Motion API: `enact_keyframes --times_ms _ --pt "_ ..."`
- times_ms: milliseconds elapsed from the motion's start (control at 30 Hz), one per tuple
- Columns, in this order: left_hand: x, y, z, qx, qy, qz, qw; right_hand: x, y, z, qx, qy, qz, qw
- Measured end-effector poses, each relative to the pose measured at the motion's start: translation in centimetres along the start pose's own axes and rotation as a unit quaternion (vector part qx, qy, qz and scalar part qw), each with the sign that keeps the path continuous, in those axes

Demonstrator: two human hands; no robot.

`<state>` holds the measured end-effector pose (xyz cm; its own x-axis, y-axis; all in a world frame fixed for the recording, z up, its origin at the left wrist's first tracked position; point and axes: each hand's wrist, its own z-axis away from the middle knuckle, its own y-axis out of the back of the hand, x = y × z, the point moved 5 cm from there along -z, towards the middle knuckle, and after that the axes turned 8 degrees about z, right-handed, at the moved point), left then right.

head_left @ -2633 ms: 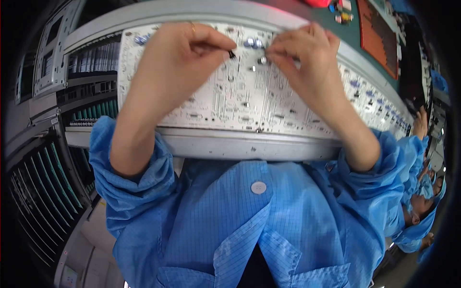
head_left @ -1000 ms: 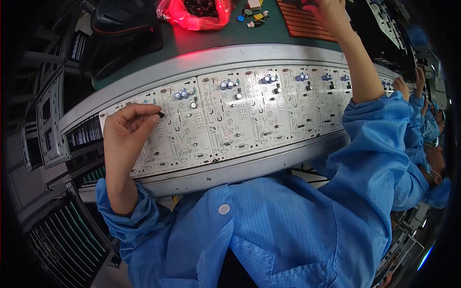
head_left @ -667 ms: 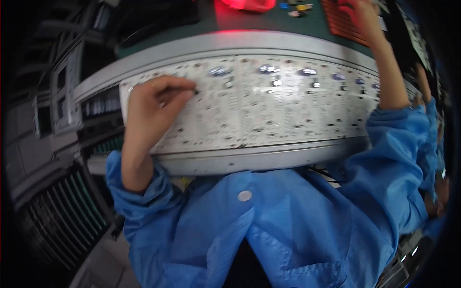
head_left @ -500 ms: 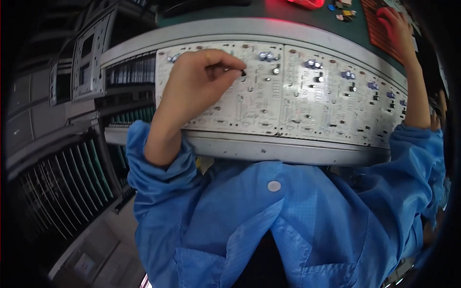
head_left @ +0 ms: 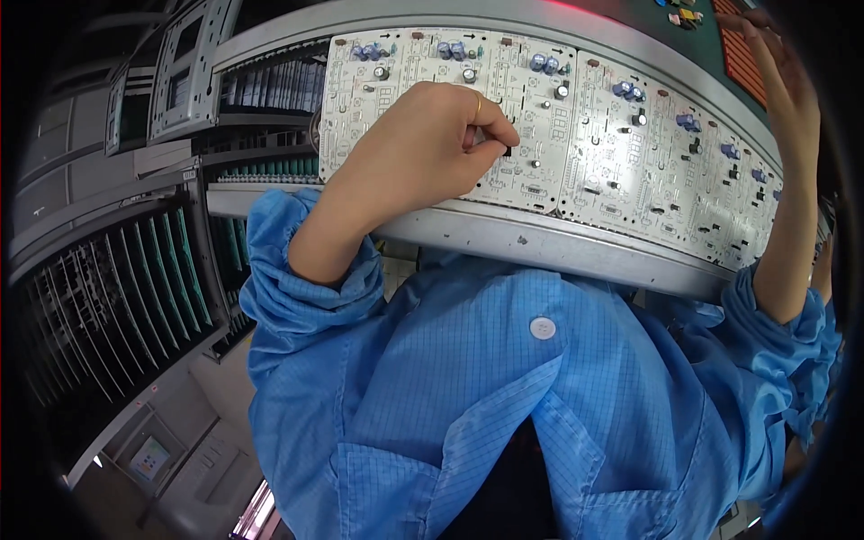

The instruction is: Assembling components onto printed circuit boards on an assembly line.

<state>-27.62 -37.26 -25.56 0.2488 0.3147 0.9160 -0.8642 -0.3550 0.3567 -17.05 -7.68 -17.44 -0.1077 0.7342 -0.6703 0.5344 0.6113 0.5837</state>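
Note:
My left hand (head_left: 441,148) is over the left circuit board (head_left: 360,99), thumb and forefinger pinched on a small black electronic component (head_left: 507,151) just above the white surface. Most of that component is hidden by the fingertips. Blue disc-shaped parts (head_left: 544,63) and upright black capacitors (head_left: 562,92) stand on the board near its far side. At the far right my right hand (head_left: 787,76) is raised beside an orange-brown slotted tray (head_left: 742,58). Its fingers look stretched apart, with nothing visible in them.
More white boards (head_left: 621,162) continue in a row to the right between metal rails (head_left: 504,225). Several small coloured parts (head_left: 679,13) lie on the green mat beyond. Racks holding upright boards (head_left: 117,306) stand at my left.
The view has shifted, so the boards sit higher in it. My left hand has moved toward the board's near edge, still pinched. My right hand has drawn away from the orange-brown tray.

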Motion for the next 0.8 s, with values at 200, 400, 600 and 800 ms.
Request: enact_keyframes --times_ms 200,400,600,800 --pt "0.2 -0.2 1.1 -0.003 0.041 -0.017 0.999 -4.7 -4.0 2.4 -0.029 -0.125 -0.017 0.992" --pt "-0.8 -0.7 0.6 -0.012 0.043 0.025 0.999 -6.3 -5.8 3.8 -0.051 -0.053 -0.058 0.996" --pt "-0.2 -0.8 0.1 -0.015 0.028 -0.002 1.0 -7.9 -7.2 4.2 -0.061 -0.044 -0.08 0.994" --pt "0.3 -0.9 -0.4 -0.039 0.092 -0.024 0.995 -8.0 -7.9 4.2 -0.059 -0.059 -0.128 0.988"
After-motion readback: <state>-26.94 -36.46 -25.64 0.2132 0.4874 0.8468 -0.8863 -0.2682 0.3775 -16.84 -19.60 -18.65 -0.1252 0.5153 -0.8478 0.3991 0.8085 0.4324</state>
